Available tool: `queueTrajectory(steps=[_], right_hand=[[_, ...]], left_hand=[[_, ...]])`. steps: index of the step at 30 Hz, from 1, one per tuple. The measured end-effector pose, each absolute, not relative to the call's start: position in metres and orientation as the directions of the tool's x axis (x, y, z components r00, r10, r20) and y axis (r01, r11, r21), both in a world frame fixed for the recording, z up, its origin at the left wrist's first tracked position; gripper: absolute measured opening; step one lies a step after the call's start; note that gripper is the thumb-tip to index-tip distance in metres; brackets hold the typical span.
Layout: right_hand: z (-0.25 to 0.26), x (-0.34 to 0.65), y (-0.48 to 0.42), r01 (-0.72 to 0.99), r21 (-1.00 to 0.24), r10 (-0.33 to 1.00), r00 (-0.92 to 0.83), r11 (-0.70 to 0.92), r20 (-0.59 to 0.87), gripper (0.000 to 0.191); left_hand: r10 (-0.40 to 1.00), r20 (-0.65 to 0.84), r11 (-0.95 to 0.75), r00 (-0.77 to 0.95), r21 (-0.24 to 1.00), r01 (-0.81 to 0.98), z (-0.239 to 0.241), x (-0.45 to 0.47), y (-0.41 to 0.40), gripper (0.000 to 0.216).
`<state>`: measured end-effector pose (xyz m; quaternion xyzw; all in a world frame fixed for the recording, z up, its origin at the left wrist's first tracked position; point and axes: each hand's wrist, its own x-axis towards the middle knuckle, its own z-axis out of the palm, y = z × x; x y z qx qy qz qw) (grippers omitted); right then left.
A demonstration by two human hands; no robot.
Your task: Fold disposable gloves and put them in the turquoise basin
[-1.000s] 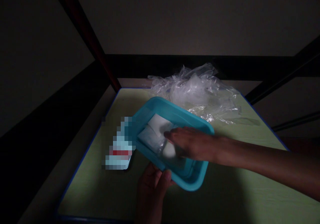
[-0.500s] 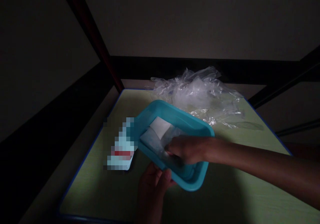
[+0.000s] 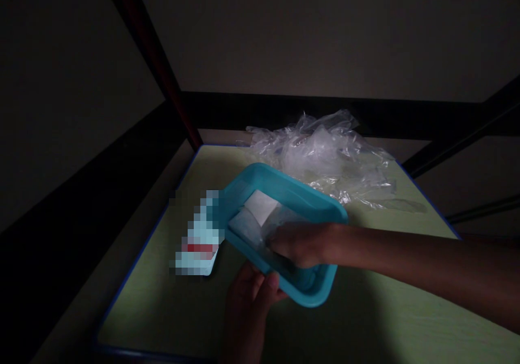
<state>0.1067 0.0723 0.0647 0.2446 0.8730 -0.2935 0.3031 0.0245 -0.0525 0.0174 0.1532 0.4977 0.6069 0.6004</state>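
Note:
A blue plastic tray [image 3: 292,190] is tilted above a pale green table [image 3: 170,299]. My left hand [image 3: 252,299] grips the tray's near rim from below. My right hand [image 3: 300,243] reaches into the tray from the right, its fingers curled over clear-wrapped white packets [image 3: 255,218] lying inside. Whether the fingers have closed on a packet is hidden by the hand itself.
A heap of crumpled clear plastic bags [image 3: 325,155] lies at the back of the table. A blurred-out card or packet [image 3: 199,239] lies left of the tray. Dark frame bars [image 3: 154,60] rise around the table, which has a blue edge [image 3: 134,283]. The scene is dim.
My right hand has curled its fingers and drawn slightly right and down inside the tray. The tray and my left hand have barely moved.

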Motion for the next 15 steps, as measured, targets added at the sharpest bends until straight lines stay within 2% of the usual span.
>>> queueTrajectory(steps=[2, 5, 10, 15], right_hand=[[0.072, 0.108, 0.076, 0.582, -0.356, 0.193, -0.677, 0.731, -0.710, 0.021], [0.083, 0.111, 0.085, 0.526, -0.385, 0.143, -0.710, 0.758, -0.689, 0.024], [0.103, 0.117, 0.097, 0.557, -0.381, 0.274, -0.763, 0.738, -0.585, 0.018], [0.114, 0.131, 0.100, 0.542, -0.441, 0.323, -0.816, 0.715, -0.480, 0.014]], left_hand=[[0.881, -0.411, 0.218, -0.234, 0.793, -0.569, 0.016, 0.024, -0.053, 0.033], [0.887, -0.413, 0.234, -0.206, 0.788, -0.570, 0.012, 0.021, -0.053, 0.034], [0.885, -0.433, 0.270, -0.169, 0.774, -0.573, 0.007, 0.017, -0.053, 0.036], [0.882, -0.436, 0.265, -0.179, 0.772, -0.578, 0.009, 0.019, -0.053, 0.036]])
